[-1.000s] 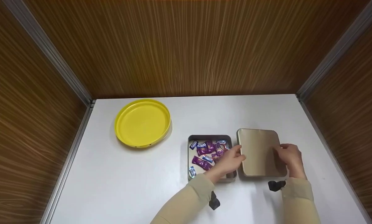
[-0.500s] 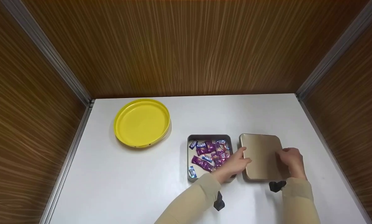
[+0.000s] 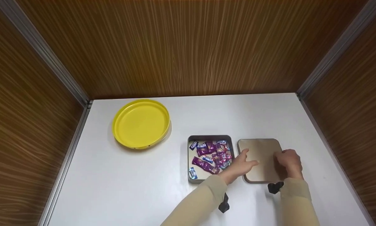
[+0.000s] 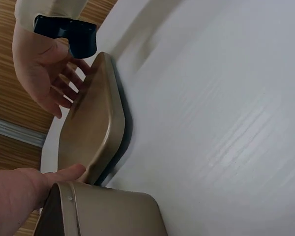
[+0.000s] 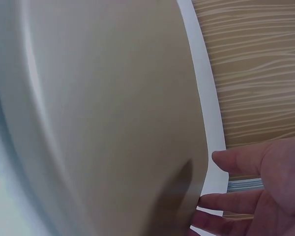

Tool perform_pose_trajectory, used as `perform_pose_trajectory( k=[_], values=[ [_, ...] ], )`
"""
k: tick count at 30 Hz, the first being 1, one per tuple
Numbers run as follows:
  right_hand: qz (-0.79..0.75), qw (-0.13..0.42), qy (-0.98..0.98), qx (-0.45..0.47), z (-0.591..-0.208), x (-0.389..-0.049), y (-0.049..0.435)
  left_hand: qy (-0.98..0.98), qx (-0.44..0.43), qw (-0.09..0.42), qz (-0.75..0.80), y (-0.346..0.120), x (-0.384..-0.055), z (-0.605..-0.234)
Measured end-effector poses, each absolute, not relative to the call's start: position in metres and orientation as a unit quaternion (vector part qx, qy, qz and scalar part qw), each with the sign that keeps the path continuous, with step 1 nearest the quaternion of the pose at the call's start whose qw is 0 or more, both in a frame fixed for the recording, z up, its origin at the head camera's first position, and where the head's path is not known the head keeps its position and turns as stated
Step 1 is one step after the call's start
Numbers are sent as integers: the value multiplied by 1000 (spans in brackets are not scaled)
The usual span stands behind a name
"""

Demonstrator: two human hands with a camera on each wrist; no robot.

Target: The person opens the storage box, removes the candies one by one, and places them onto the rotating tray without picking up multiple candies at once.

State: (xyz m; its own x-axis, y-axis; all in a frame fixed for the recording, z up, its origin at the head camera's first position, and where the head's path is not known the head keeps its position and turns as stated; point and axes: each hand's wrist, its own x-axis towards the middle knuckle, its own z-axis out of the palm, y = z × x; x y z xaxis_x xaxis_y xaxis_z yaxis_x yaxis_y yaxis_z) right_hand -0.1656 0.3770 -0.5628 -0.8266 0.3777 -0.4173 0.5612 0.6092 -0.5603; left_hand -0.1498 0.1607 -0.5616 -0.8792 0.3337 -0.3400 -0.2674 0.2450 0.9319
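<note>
The metal lid point(image 3: 264, 157) is located at lower right of the head frame, beside the candy tin point(image 3: 202, 174). It is flanked by the left hand point(image 3: 239, 166) and the right hand point(image 3: 290, 160) (both unclenched, thumbs parted from fingers).

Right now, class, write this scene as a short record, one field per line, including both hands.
Surface: white table
Container: open rectangular metallic tin
Contents: purple and blue wrapped sweets
Right of tin: brownish-gold rectangular metallic lid
Far left: round yellow tray
Left hand: at lid's left edge, fingers spread
Right hand: at lid's right edge
</note>
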Motion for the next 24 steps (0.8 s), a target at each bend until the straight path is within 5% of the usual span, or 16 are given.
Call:
perform_pose_trajectory(
  k=[24],
  values=[
    [-393,145,865,276,-563,-171,373,789,20,241,565,164,-152,-555]
  ],
)
